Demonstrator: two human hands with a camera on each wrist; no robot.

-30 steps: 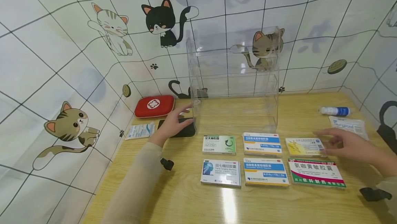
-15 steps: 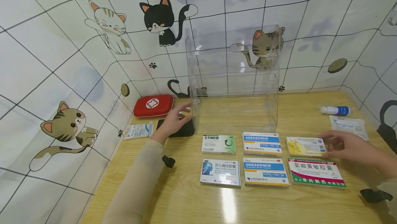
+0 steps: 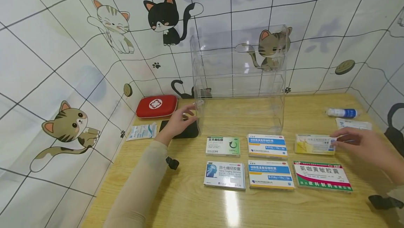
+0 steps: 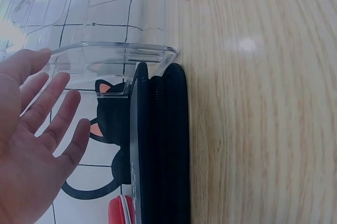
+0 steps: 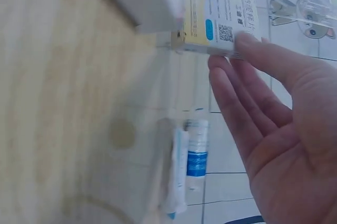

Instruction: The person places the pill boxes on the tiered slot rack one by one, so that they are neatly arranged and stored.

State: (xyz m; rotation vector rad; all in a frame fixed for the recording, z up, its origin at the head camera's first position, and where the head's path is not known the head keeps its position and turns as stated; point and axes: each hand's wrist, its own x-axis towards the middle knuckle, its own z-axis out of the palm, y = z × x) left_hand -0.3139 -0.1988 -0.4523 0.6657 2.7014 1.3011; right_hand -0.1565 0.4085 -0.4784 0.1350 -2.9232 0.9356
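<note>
Right hand [image 3: 363, 145] pinched the right end of the yellow medicine box [image 3: 314, 144], fingertips [image 5: 247, 42] on its edge; the box was tilted up off the wooden surface [image 3: 189, 200], long face toward the camera. Just left of that grip lay a blue-striped box [image 3: 266, 146], further left a green-and-white box [image 3: 222, 146]. In front of the grip, nearer the person, lay a red-and-green box [image 3: 322, 175], with a second blue-striped box [image 3: 270, 174] and a blue-and-white box [image 3: 224, 175] in a row to its left. Behind and right of the grip, a small white bottle with blue label [image 3: 341, 112] lay on its side, a white sachet [image 3: 353, 124] just beside it. Left hand [image 3: 176, 124] was spread, fingers straight, holding nothing, resting over a black zip pouch [image 3: 183, 132]; its fingertips [image 4: 37, 58] were close to the lower left corner of the clear acrylic shelf unit [image 3: 238, 80], can't tell if touching. The pouch edge touched the shelf's base in the left wrist view. Behind that hand lay a red first-aid case [image 3: 156, 106]; left of it, a small white packet [image 3: 142, 131].
</note>
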